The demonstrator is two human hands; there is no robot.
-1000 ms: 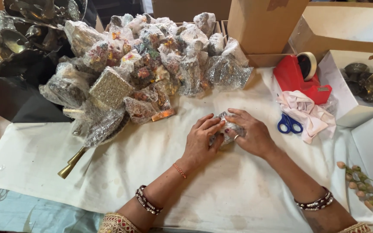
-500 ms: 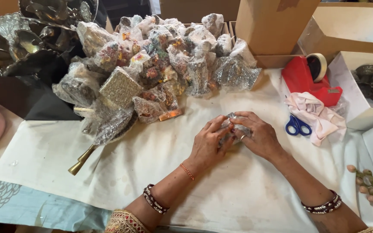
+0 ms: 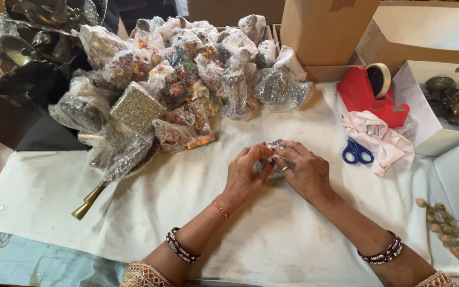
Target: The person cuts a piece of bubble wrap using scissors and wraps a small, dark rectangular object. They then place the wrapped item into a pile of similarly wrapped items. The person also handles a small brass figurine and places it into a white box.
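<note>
Both hands, left (image 3: 243, 175) and right (image 3: 306, 172), close their grip from either side on a small bubble-wrapped bundle (image 3: 273, 159), which rests on the white tabletop (image 3: 272, 239) left of the blue scissors (image 3: 356, 152). The bundle looks light, crinkly and slippery, possibly fragile inside; best held at its ends. Its long axis is hidden by the fingers.

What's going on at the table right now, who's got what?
A person has both hands on one small bubble-wrapped item over the white cloth: the left hand and the right hand pinch it from either side. A pile of wrapped items lies further back. The red tape dispenser and blue scissors lie untouched beside the right hand.
</note>
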